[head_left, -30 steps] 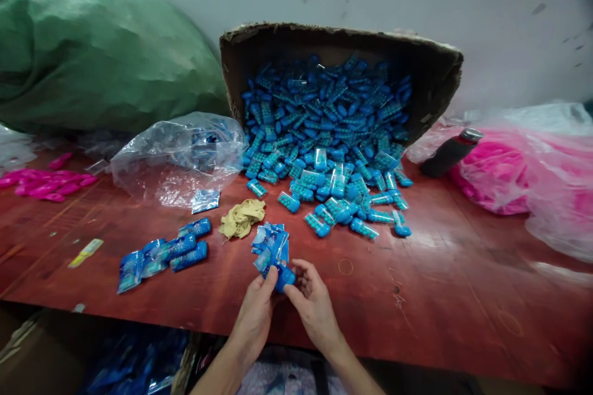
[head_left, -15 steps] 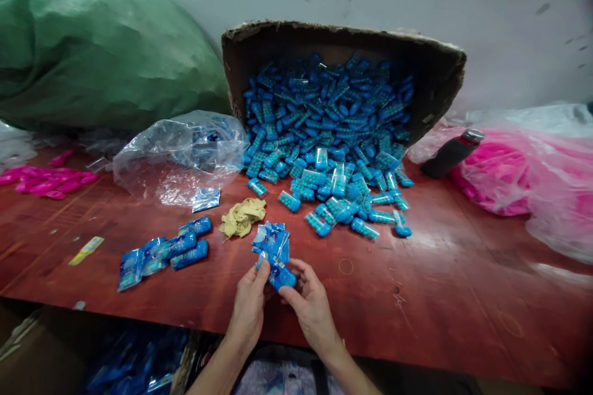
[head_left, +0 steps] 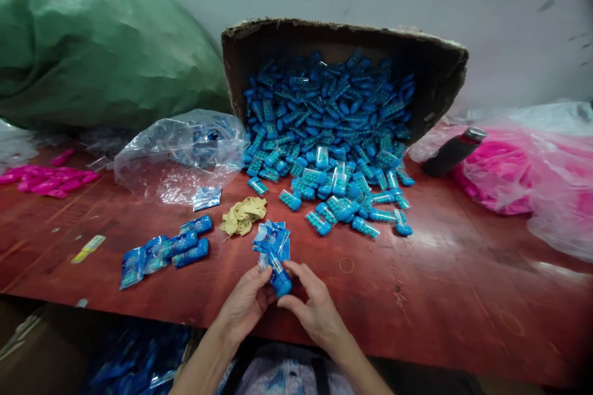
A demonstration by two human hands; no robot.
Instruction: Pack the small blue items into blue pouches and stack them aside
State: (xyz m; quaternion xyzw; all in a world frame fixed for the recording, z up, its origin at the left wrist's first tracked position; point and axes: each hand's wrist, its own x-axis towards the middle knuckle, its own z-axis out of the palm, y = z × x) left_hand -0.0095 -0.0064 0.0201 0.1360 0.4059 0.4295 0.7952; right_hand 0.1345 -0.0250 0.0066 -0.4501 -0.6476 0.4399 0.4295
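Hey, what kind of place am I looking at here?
Probably a small packing workshop. A tipped cardboard box spills hundreds of blue capsules onto a worn red table, with sealed blue packets beside the left hand and right hand, which hold one capsule.

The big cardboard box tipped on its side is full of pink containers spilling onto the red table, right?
Not pink. The head view shows the cardboard box spilling blue containers onto the red table. The pink things lie in the plastic bag to the right.
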